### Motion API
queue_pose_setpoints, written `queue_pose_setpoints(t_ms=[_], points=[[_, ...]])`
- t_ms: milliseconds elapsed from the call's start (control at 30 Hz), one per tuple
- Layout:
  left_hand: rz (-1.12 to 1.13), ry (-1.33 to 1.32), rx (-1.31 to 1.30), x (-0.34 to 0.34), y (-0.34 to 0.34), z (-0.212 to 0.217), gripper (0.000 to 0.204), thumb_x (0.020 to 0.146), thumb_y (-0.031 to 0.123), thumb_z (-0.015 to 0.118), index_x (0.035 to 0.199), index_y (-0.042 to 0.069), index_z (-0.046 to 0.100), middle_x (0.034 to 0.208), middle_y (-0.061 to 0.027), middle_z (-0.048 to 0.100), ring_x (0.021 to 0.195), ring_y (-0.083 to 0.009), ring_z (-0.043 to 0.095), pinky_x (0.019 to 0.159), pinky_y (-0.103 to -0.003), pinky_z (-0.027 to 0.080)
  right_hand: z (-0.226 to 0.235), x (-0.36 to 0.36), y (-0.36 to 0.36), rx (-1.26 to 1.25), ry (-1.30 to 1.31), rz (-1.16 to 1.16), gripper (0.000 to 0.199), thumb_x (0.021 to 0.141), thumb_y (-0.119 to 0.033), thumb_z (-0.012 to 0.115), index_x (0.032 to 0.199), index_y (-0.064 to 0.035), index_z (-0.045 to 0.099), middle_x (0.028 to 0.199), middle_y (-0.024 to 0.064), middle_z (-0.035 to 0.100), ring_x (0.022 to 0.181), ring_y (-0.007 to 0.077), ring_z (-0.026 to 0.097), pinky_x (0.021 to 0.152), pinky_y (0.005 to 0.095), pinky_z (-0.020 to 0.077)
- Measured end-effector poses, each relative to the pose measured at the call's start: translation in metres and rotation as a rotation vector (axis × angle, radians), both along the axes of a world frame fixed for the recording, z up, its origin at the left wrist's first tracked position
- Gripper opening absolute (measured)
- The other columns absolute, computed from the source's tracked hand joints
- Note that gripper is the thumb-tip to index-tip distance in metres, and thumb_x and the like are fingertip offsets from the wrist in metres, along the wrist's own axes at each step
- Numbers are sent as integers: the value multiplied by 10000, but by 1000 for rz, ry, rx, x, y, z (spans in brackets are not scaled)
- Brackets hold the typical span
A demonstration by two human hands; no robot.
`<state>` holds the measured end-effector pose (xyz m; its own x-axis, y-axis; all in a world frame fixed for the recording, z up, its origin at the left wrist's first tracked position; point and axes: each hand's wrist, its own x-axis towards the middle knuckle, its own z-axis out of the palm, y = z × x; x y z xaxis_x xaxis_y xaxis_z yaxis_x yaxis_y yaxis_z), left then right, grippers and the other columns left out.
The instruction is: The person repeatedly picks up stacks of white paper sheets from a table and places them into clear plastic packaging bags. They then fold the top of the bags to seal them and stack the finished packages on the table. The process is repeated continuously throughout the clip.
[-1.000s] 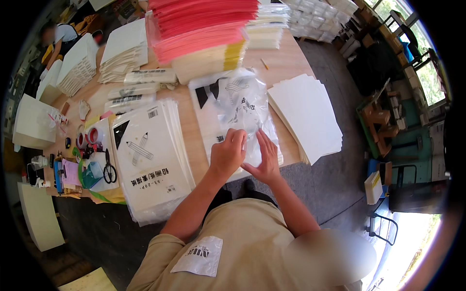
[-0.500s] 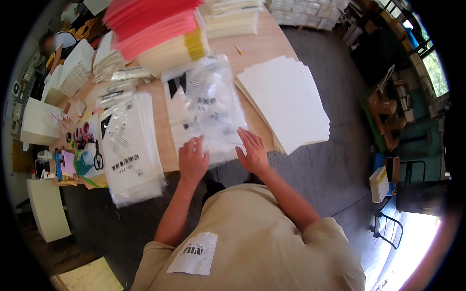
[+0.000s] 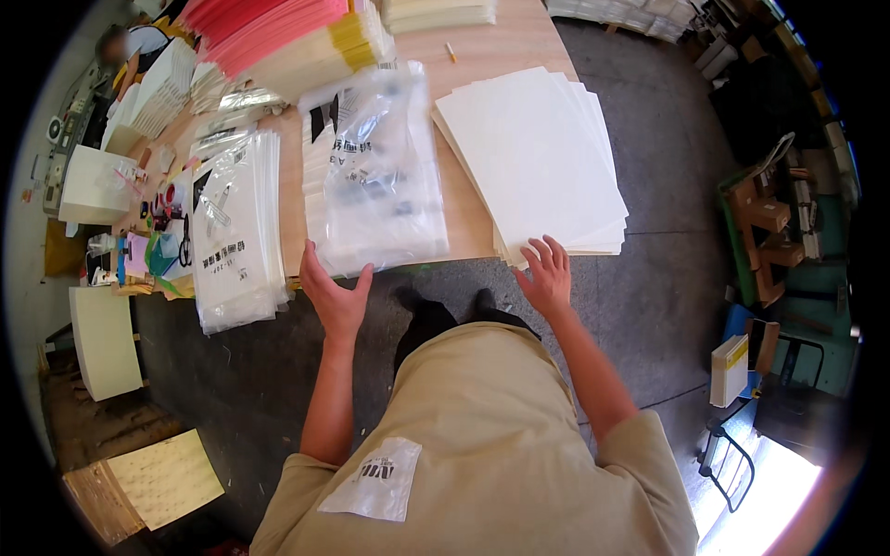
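My left hand (image 3: 336,295) is open, thumb and fingers apart, at the near left corner of a pile of clear printed plastic bags (image 3: 375,199) lying at the table's front edge. Its fingertips reach the bags' lower edge without visibly gripping them. Over to the right, my right hand (image 3: 547,275) is open with fingers extended at the near edge of a fanned stack of large white paper sheets (image 3: 533,157). Its fingertips seem to touch the sheets; nothing is held.
Filled printed packs (image 3: 236,227) overhang the table's (image 3: 473,243) front edge at left. Scissors (image 3: 184,243) and tape rolls (image 3: 171,196) lie beyond them. Tall pink paper stacks (image 3: 264,32) stand at the back. Someone (image 3: 139,42) is at the far left. Cartons (image 3: 765,218) stand at right.
My right hand has left the plastic bags and moved right to the paper stack. My left hand has drawn back to the bags' near left corner. The view has shifted.
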<state>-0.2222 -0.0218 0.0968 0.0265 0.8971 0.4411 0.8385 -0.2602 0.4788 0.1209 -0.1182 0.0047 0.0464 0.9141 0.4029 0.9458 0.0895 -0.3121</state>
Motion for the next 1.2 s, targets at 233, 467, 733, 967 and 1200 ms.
queue_pose_setpoints(t_ms=[233,467,733,967,1200], points=[[-28,-26,160,18,-35,6,798,786,146,749,1437,-22,319,1385,-219,428,1297,-395,385,1094,-497,304,-16,4,6,-28,76,23,337,759,-167,756,1064,-82,639,1202,91,585,1190,337,520,979,461,449],[-753,-305,-349,71,-71,-9,334,857,122,706,1149,-7,606,1124,-128,629,1068,-286,601,901,-411,497,3,15,20,131,163,57,159,810,-107,710,963,-78,677,1002,59,691,963,262,645,786,391,532],[-220,-1500,-1557,182,1,-42,548,971,508,543,1276,53,525,1193,-102,615,1074,-236,612,891,-443,543,84,12,-3,184,111,259,154,781,-37,672,929,-78,679,965,58,705,801,245,675,621,345,549],[-235,-1407,-1294,173,-13,-90,419,953,13,475,1368,-1,421,1310,-184,560,1163,-323,599,973,-463,517,105,12,-32,41,266,232,211,786,-138,760,979,-94,689,1014,72,701,898,252,672,739,352,557],[-406,-1343,-1392,133,6,-41,511,921,-26,468,1423,19,383,1352,-193,535,1204,-333,578,1012,-479,497,11,159,-55,-537,1540,-473,390,1007,-366,514,1109,-11,642,1000,106,710,906,218,673,804,350,529]])
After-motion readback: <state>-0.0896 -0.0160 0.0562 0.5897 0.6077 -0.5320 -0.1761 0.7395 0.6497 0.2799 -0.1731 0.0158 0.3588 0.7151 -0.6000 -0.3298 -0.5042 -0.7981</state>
